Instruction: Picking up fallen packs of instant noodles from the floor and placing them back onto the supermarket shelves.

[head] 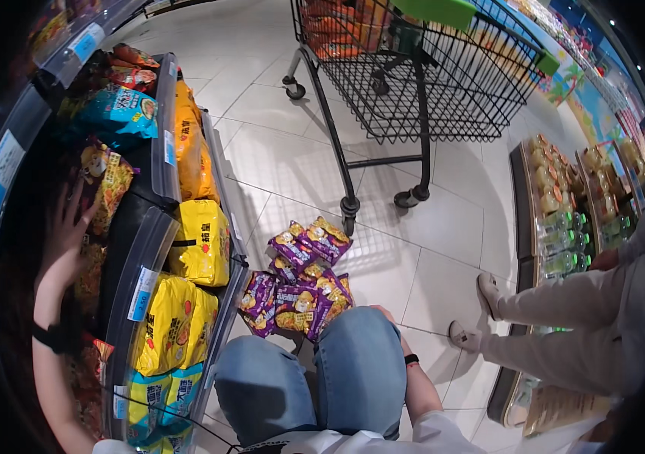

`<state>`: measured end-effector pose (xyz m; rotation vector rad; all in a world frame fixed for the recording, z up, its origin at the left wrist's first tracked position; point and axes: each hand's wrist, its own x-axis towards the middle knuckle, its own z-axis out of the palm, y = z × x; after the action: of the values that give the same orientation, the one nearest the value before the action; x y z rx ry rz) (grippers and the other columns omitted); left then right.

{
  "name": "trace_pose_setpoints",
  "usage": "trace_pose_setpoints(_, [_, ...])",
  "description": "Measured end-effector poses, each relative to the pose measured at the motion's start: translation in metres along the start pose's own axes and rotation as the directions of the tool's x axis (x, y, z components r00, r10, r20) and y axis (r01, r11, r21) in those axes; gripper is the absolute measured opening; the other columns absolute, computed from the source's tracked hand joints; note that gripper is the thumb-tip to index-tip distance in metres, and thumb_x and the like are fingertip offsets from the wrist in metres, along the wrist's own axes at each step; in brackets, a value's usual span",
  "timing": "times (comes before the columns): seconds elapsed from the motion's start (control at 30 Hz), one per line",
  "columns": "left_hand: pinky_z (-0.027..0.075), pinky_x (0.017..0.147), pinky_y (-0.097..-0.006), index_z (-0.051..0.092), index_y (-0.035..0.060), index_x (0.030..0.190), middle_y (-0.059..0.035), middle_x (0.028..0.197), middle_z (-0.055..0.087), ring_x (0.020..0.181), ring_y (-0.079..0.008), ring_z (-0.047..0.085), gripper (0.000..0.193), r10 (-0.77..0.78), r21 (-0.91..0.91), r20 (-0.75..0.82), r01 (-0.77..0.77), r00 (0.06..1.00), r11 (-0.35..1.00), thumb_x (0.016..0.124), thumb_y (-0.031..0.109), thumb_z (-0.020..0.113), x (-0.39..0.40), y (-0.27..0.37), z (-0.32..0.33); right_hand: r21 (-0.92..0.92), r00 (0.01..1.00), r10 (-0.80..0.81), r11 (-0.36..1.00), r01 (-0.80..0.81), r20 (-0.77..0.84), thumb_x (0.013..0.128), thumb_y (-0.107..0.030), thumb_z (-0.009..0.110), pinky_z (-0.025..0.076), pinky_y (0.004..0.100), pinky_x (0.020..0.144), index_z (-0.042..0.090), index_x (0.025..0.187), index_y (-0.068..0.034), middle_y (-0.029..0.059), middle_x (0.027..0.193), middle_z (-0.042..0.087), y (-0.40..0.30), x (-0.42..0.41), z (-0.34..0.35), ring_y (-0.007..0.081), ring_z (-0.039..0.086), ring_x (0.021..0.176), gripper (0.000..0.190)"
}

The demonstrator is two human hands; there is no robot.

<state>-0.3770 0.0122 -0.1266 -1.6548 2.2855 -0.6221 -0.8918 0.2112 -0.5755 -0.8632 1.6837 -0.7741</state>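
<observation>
My left hand [70, 230] reaches into the dark shelf at the left, its fingers spread against a purple noodle packet [109, 187] that stands on the shelf; whether it grips the packet cannot be told. By my right knee rests my right hand [388, 318], mostly hidden behind the jeans, so its fingers cannot be made out. A loose heap of purple noodle packets [300, 301] lies on the tiled floor just beyond my knees. Beside the purple packet on the shelf is a blue packet [121, 113].
Lower shelf tiers hold yellow noodle packs [166, 323] and orange packs [189, 142]. A black wire shopping cart [413, 91] stands ahead, a wheel near the heap. Another person [561, 329] stands at the right, beside a display of bottles [564, 244].
</observation>
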Motion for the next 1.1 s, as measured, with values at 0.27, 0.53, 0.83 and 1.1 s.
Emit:
trace_pose_setpoints(0.27, [0.017,0.103,-0.0534,0.052,0.0065,0.11,-0.0177,0.13,0.035,0.124,-0.0376,0.027,0.052,0.015,-0.364,-0.073,-0.041,0.997,0.931,0.059,0.006,0.065,0.003,0.067,-0.036,-0.151,0.973,-0.197,0.965,0.214,0.12,0.085,-0.02,0.051,0.047,0.0279,0.074,0.058,0.103,-0.002,0.0112,0.096,0.063,0.008,0.009,0.005,0.0166,0.06,0.082,0.026])
trace_pose_setpoints(0.53, [0.019,0.103,-0.0513,0.037,0.0056,0.126,-0.0182,0.139,0.022,0.128,-0.0387,0.018,0.069,0.063,-0.469,-0.172,-0.138,0.983,0.872,0.066,0.013,0.068,-0.028,0.121,-0.039,-0.195,0.234,-0.772,0.418,0.887,-0.591,0.087,-0.013,0.048,0.037,0.018,0.057,0.056,0.101,-0.002,0.0004,0.079,0.056,-0.462,-0.078,-0.186,0.0044,0.044,0.064,0.02])
trace_pose_setpoints(0.83, [0.022,0.104,-0.0412,0.031,0.0102,0.133,-0.0206,0.139,0.021,0.129,-0.0357,0.021,0.08,0.024,-0.365,-0.084,-0.054,0.996,0.929,0.065,0.025,0.07,-0.038,0.123,0.004,-0.937,0.503,-0.801,0.344,-0.055,-0.324,0.078,-0.018,0.048,0.048,0.0422,0.074,0.018,0.139,-0.018,0.0198,0.097,0.062,-0.766,-0.052,-0.172,0.0315,0.062,0.083,0.068])
trace_pose_setpoints(1.1, [0.024,0.102,-0.044,0.041,0.0083,0.127,-0.0176,0.136,0.03,0.125,-0.0361,0.027,0.066,-0.052,-0.595,-0.276,-0.129,0.96,0.793,0.067,0.019,0.066,-0.04,0.117,0.01,-0.824,0.639,-0.605,0.561,-0.083,-0.476,0.076,-0.011,0.042,0.049,0.0375,0.07,0.011,0.14,-0.018,0.0112,0.089,0.065,-0.802,-0.05,-0.159,0.0213,0.063,0.07,0.072])
